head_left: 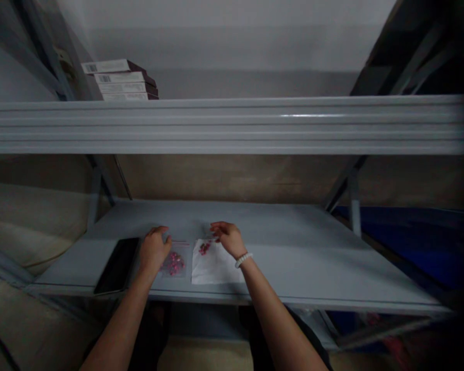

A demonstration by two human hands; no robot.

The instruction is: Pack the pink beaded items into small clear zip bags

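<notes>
My left hand (155, 248) hovers at the left side of a clear zip bag (188, 257), thumb and fingers apart with nothing seen between them. Small pink-red pieces (175, 264), like beads, lie inside that bag. Over the far edge of a white sheet (216, 268) is my right hand (226, 238), a pale beaded bracelet on its wrist. Its fingers are curled around something faint and see-through that I cannot make out. Just below those fingertips, a small cluster of similar pink-red pieces (204, 249) shows at the sheet's upper left.
A black flat tablet-like device (118, 265) lies left of my left arm on the grey shelf (313, 257). An upper shelf beam (232, 126) crosses above my hands. Several thin boxes (126, 85) are stacked up there. Metal braces (353, 201) stand at both sides.
</notes>
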